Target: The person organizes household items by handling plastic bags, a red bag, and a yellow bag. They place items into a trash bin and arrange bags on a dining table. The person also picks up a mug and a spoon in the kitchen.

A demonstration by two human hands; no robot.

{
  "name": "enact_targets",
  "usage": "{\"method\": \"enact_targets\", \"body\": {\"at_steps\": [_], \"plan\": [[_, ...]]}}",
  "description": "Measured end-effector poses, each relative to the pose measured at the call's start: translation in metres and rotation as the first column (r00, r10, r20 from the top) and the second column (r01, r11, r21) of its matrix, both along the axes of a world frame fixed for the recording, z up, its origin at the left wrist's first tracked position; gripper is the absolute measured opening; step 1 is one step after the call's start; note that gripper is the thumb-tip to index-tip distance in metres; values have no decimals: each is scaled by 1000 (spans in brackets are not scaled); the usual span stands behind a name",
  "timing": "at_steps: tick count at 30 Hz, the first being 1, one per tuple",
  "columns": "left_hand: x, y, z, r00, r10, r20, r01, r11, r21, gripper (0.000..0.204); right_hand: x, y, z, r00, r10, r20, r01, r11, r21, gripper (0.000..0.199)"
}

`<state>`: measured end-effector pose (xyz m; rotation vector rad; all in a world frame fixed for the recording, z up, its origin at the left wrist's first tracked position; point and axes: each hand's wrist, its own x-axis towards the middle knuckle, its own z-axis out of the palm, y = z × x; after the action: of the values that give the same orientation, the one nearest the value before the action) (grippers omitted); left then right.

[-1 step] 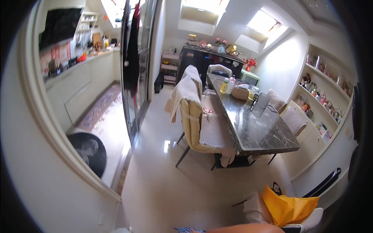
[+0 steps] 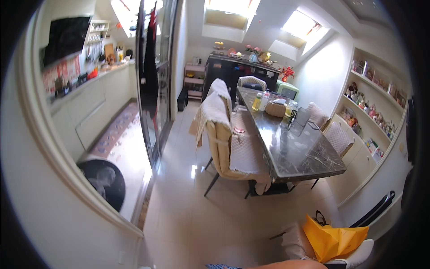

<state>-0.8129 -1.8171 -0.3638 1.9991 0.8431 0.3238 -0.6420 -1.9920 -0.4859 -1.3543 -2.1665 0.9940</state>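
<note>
Neither of my hands shows in the head view; only a strip of bare arm edges in at the bottom. Nearest to it, an orange-yellow paper bag lies on a white padded chair at the lower right. Beyond it stands a long dark marble dining table. A yellow bottle, a clear jug and a basket stand at the table's far end. Cream chairs with quilted covers line its left side.
A pale tiled floor runs between the table and a dark-framed sliding glass door. Behind the door are a kitchen counter, a patterned rug and a round black appliance window. A dark sideboard stands at the back, wall shelves at the right.
</note>
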Motion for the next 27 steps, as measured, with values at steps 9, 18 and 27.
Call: {"method": "enact_targets", "body": {"at_steps": [9,18,27], "plan": [[102,49,156,958,-210,-197,212,977,-13,40,98,-1,113,846,-417,332,530,596,-603,31],[-13,64,87,828,89,-554,-255,939,-230,36,263,57,131,331,-719,611,877,-3,-480,30],[22,214,-16,956,193,-222,-259,909,-325,36,301,143,80,493,-594,635,869,314,-381,25]]}}
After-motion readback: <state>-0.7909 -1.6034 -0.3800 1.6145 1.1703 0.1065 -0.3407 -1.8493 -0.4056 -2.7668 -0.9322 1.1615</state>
